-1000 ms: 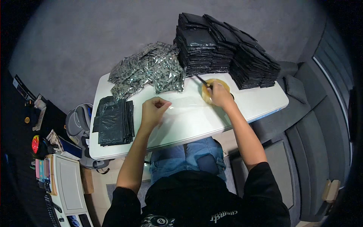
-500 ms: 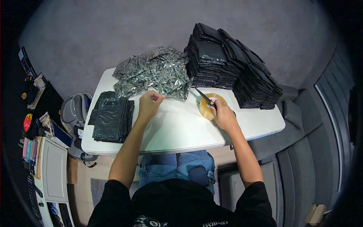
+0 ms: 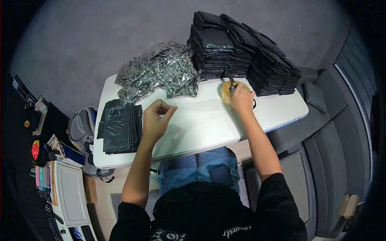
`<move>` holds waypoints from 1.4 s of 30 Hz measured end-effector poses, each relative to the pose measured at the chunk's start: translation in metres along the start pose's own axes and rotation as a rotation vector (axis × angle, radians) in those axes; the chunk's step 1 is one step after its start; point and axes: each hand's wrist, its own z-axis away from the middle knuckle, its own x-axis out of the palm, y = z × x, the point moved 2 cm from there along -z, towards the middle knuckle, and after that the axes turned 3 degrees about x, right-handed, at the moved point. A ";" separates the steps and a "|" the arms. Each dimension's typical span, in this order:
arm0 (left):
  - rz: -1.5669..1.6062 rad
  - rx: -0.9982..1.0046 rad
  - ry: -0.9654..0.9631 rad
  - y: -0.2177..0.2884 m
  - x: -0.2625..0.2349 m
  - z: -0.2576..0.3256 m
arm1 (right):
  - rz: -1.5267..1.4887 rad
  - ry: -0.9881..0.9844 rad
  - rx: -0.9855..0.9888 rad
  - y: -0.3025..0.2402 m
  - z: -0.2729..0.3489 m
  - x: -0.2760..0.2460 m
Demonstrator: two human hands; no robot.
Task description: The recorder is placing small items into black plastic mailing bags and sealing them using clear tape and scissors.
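Observation:
My left hand [image 3: 156, 118] hovers over the white table [image 3: 201, 128] with its fingertips pinched on the end of a clear tape strip [image 3: 197, 107]. The strip runs right to a tan tape roll [image 3: 226, 91]. My right hand [image 3: 242, 98] rests on that roll and grips dark scissors [image 3: 230, 78], whose blades point toward the black stacks.
Tall stacks of black bags [image 3: 241, 48] fill the far right of the table. A heap of shiny printed packets [image 3: 161, 74] lies at the far left, and a flat pile of black bags [image 3: 118, 126] at the near left. A backpack [image 3: 80, 126] and cluttered shelves stand left; grey sofa [image 3: 321, 132] right.
My left hand has drawn further left from the roll, lengthening the tape strip. My right hand stays on the roll with the scissors. The view has shifted slightly.

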 end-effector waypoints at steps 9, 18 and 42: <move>0.052 -0.104 0.022 -0.062 -0.004 -0.005 | -0.326 -0.189 -0.329 0.010 0.010 -0.035; -0.055 0.028 0.204 -0.055 -0.018 -0.057 | -0.267 -0.292 -0.360 0.012 0.044 -0.049; 0.218 -0.166 0.181 -0.077 -0.029 0.015 | -0.651 0.160 -0.242 -0.008 0.042 -0.049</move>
